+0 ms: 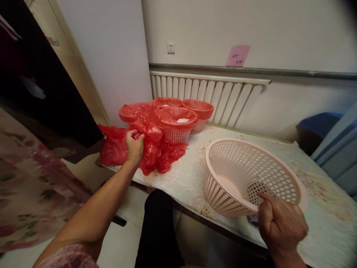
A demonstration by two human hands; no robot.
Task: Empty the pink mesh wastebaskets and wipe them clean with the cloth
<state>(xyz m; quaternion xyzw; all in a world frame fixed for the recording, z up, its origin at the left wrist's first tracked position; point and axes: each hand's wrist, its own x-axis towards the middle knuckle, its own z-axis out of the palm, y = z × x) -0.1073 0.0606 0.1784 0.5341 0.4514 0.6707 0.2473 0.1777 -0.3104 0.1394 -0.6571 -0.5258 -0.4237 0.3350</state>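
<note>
My left hand (135, 147) is closed on a crumpled red plastic bag (152, 139), part of a loose heap of bags at the table's left side. My right hand (281, 221) grips the near rim of a large pale pink plastic basket (232, 199), with the index finger over the edge. The basket stands upright on the table, and nothing shows inside it. Just behind the red heap is a smaller white mesh basket (177, 134) lined with a red bag, with something white in it. A small dark object under the near side of the large basket is mostly hidden.
Several red-lined baskets, among them one at the back right (198, 125), stand before a white radiator (234, 98). A flowered cloth covers the table (185, 186). Blue curtain fabric (338, 149) hangs at the right. Dark clothing and floral fabric (30, 193) are at the left.
</note>
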